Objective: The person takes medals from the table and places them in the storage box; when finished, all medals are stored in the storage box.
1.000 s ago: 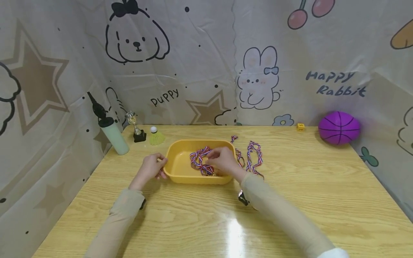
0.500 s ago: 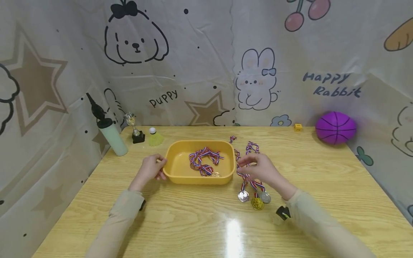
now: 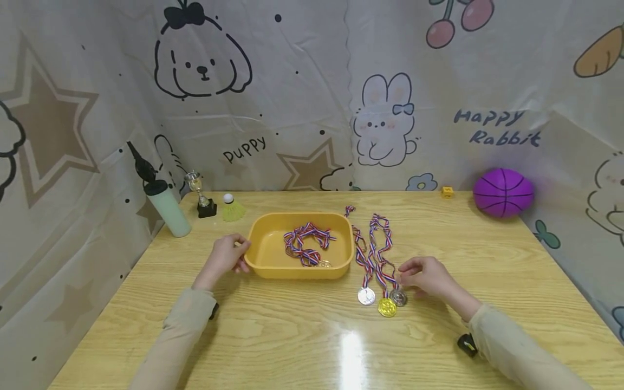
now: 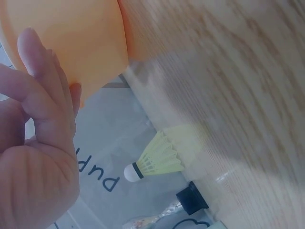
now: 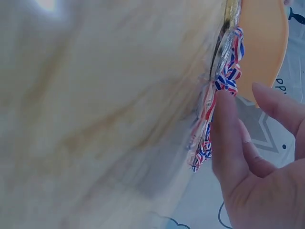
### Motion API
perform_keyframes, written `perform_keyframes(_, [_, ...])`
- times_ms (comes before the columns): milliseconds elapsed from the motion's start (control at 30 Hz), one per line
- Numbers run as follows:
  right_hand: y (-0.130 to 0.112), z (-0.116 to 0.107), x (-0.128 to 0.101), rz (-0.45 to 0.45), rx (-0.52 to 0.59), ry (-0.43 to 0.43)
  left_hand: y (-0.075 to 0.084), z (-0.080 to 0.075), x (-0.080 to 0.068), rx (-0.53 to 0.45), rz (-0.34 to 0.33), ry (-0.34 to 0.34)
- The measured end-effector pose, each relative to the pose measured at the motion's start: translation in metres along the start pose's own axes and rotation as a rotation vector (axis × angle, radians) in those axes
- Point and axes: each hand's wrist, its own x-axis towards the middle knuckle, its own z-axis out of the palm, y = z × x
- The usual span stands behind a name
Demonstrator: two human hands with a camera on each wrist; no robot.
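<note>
Right of the yellow tray (image 3: 253,254), my right hand (image 3: 425,277) pinches the silver medal's ribbon (image 3: 390,276); I'd lift it clear of its neighbours, left hand (image 3: 226,255) gripping the rim.

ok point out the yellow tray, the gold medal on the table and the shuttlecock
yellow tray (image 3: 258,265): head view, front-left rim
gold medal (image 3: 387,307): head view, middle of the disc
shuttlecock (image 3: 233,210): head view, yellow skirt below the white cork

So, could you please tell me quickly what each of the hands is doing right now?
Left hand: fingers curled on the rim of the yellow tub.
Right hand: pinching a medal ribbon on the table.
</note>
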Motion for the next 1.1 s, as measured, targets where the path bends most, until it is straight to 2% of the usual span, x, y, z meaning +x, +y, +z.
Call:
perform_keyframes(567, [-0.009, 0.011, 0.015, 0.044, -0.057, 0.000, -0.002, 0.000, -0.001, -0.027, 0.002, 0.002])
perform_keyframes(900, [-0.011, 0.018, 0.025, -0.011, -0.235, 0.048, -0.002, 0.002, -0.001, -0.027, 0.000, 0.004])
perform_keyframes(1100, [-0.008, 0.020, 0.029, -0.024, -0.254, 0.043, -0.002, 0.002, 0.000, -0.026, -0.009, 0.007])
